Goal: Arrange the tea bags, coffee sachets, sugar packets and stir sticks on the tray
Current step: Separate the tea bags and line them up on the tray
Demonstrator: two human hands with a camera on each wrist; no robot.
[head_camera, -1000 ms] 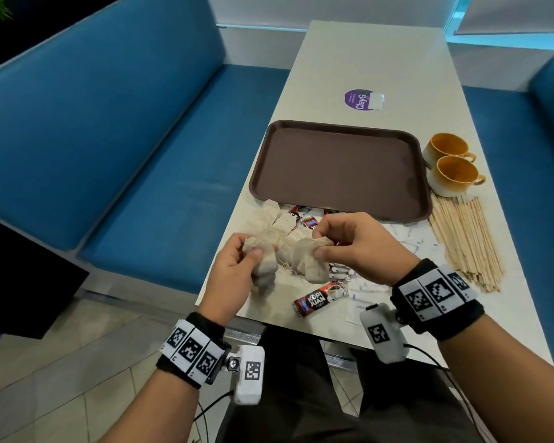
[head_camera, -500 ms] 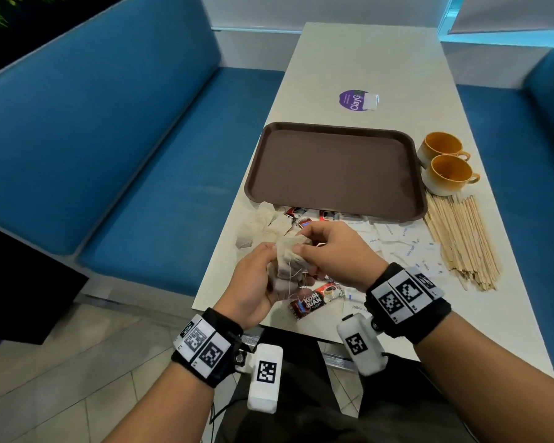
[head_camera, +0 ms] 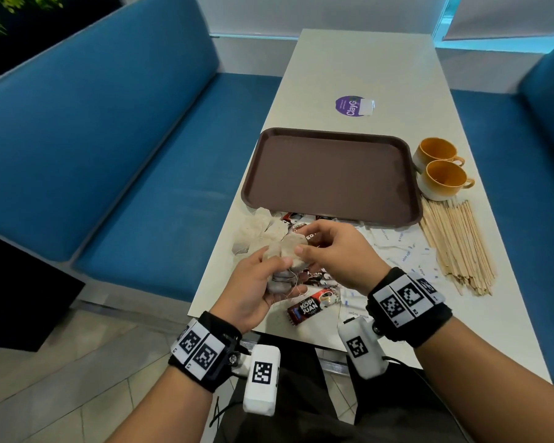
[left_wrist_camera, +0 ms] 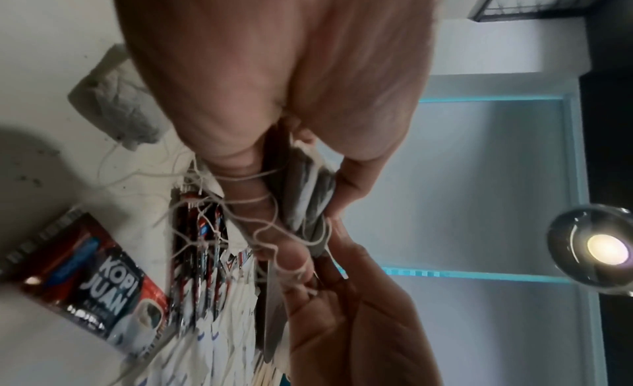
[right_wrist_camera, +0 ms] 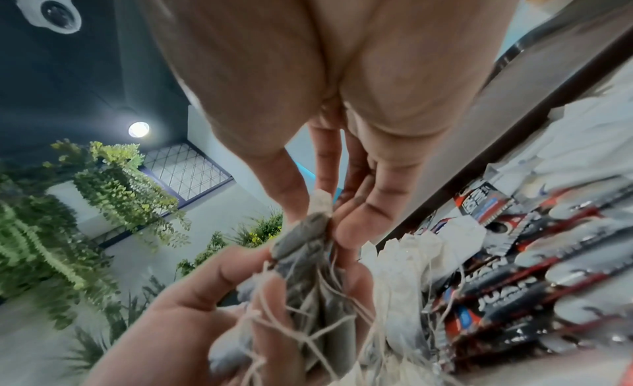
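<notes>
**A:** So the person's left hand (head_camera: 253,290) is curled round a bunch of tea bags (head_camera: 282,270), strings dangling all over the fingers. The right hand (head_camera: 333,251) pinches the top of one bag in that bunch between thumb and fingers. Both hands sit above the near edge of the desk (head_camera: 359,68), touching each other through the bags.

**B:** And the tray?

**A:** The brown tray (head_camera: 330,135) lies flat further up the desk, nothing on it. More loose tea bags (head_camera: 256,230) lie in a pile just in front of its near left corner. Coffee sachets (head_camera: 314,306) are scattered under and beside the hands, one red-and-black "Kopi Juan" one close to the desk edge.

**B:** Sugar and sticks?

**A:** White sugar packets (head_camera: 400,251) are spread out right of the hands, below the tray's near edge. The stir sticks (head_camera: 454,244) lie in a loose heap at the right, just beside the packets. Two orange cups (head_camera: 442,174) stand next to the tray's right rim, touching each other. There's a purple sticker (head_camera: 349,105) beyond the tray, and blue benches (head_camera: 109,139) either side.
</notes>
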